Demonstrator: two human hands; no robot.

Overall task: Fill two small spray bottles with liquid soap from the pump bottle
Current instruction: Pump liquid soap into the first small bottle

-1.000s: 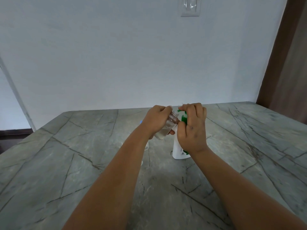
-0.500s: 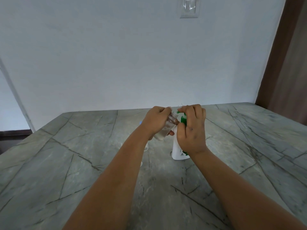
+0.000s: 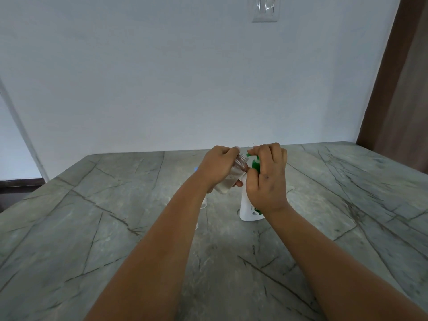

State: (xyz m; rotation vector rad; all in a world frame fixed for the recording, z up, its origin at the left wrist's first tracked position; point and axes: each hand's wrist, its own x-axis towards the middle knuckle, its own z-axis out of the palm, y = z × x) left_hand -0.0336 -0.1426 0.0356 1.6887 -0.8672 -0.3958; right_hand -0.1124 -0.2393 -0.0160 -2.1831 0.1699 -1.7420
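Observation:
My left hand [image 3: 217,167] grips a small clear spray bottle [image 3: 232,174], tilted with its open neck right at the green pump nozzle. Whitish liquid sits in the bottle's lower part. A white pump bottle [image 3: 249,208] with a green pump head [image 3: 254,163] stands on the grey stone table [image 3: 115,216]. Over the pump head my right hand [image 3: 266,177] is curled, fingers on top and thumb at the pump's neck. My left forearm hides most of what lies behind it; a small blue piece [image 3: 196,169] and clear plastic edges [image 3: 203,203] peek out beside it.
The table meets a white wall at the back, with a switch plate [image 3: 265,9] high up. A brown door or panel [image 3: 398,89] stands at the right. The table's left edge drops to a dark floor.
The pump head has come up a little under my right hand. The small bottle stays at the nozzle, and both hands are almost where they were.

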